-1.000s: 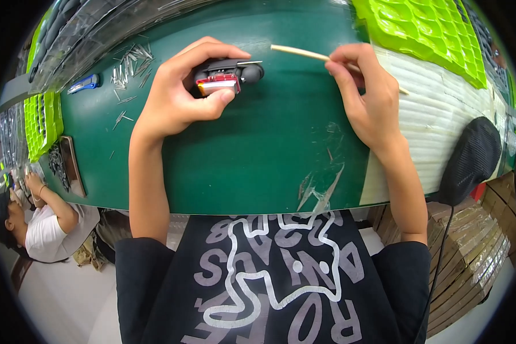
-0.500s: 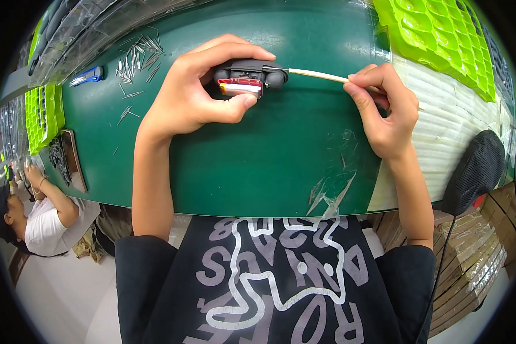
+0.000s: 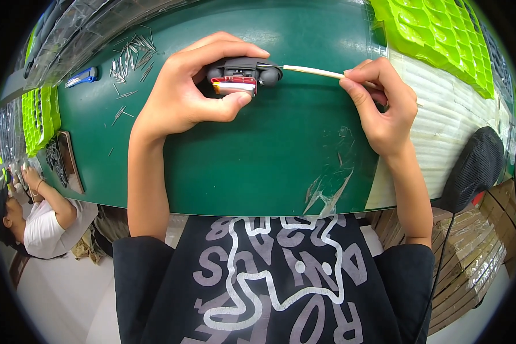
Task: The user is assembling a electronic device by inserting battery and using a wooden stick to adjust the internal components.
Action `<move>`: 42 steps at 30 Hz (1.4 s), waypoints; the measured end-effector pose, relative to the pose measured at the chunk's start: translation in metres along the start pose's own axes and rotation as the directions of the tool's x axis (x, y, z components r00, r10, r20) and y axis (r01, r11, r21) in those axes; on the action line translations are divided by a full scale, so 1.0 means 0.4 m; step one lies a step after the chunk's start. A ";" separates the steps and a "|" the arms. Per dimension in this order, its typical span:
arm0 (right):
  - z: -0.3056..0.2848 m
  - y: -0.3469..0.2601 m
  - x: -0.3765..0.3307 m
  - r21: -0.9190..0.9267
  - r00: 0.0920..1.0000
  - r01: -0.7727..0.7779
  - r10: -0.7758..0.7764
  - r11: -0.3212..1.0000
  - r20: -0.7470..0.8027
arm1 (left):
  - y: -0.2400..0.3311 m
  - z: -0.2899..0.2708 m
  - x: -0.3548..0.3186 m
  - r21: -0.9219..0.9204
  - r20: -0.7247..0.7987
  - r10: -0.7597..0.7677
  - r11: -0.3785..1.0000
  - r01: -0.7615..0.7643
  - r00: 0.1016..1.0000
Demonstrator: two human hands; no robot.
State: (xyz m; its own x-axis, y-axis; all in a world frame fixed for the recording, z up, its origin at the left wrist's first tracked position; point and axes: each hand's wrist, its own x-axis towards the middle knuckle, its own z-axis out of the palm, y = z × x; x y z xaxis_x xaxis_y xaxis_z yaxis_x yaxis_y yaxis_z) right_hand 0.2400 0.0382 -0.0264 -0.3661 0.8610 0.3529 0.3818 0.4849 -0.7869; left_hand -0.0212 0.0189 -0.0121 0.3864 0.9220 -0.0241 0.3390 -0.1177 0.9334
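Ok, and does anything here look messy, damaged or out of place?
Yes, two spots on the green table. Thin gray pins lie strewn at odd angles near the blue cutter, and crumpled clear plastic scraps litter the near edge. The dark device has red and silver parts exposed, but I can't tell whether that's damage.

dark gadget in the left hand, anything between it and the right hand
Nothing visible blocks the way. Only the pale stick, held by the right hand, spans the gap to the dark gadget in the left hand. Loose metal pins lie left of both hands.
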 end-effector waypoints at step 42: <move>-0.004 0.012 -0.032 0.024 0.987 0.148 -0.149 0.989 0.061 | 0.035 0.080 -0.017 0.195 0.036 0.199 0.960 -0.202 0.979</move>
State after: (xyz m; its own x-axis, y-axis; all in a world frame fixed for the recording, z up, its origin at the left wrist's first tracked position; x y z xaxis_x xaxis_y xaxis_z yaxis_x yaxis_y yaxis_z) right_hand 0.2480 0.0297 -0.0336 -0.4696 0.7685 0.4347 0.3035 0.6028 -0.7379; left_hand 0.0085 -0.0008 -0.0105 0.4765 0.8663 0.1495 0.4143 -0.3713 0.8310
